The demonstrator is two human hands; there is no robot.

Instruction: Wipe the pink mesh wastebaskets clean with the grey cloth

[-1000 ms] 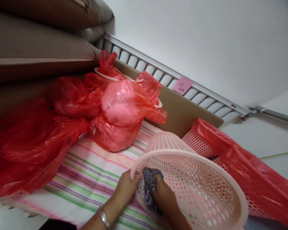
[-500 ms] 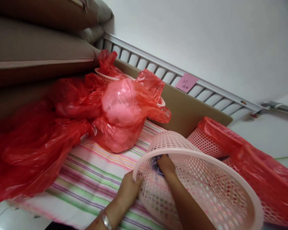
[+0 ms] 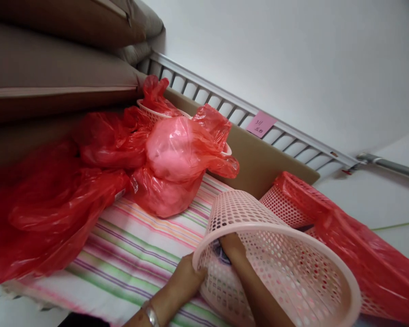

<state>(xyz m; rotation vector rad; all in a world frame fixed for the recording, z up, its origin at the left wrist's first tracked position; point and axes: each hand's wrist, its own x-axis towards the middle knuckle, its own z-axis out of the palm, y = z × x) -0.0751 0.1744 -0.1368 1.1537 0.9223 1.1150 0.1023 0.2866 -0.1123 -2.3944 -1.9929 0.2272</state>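
Observation:
A pale pink perforated plastic basket (image 3: 247, 213) lies tilted on its side, its mouth toward me. My left hand (image 3: 189, 277) grips its rim at the left, thumb inside and fingers around the outside. Inside the basket, my right hand (image 3: 232, 245) is closed on a bunched purple-grey cloth (image 3: 221, 253), pressed against the inner left wall. The right fingertips are partly hidden by the rim. A silver bracelet (image 3: 151, 314) circles my left wrist. Beneath the basket is a striped cloth (image 3: 146, 247) in white, green, pink and purple.
Knotted red plastic bags (image 3: 172, 154) sit behind the basket, with a loose red bag (image 3: 47, 213) at left. More pink baskets (image 3: 282, 204) lined with a red bag (image 3: 354, 254) stand right. Brown cushions (image 3: 61, 68) are stacked upper left; a slatted rail (image 3: 221, 97) bears a pink note (image 3: 261, 124).
My right hand has moved slightly lower and deeper along the basket's inner wall with the cloth. The basket has shifted a little, and my left hand still holds its rim. The view has shifted slightly.

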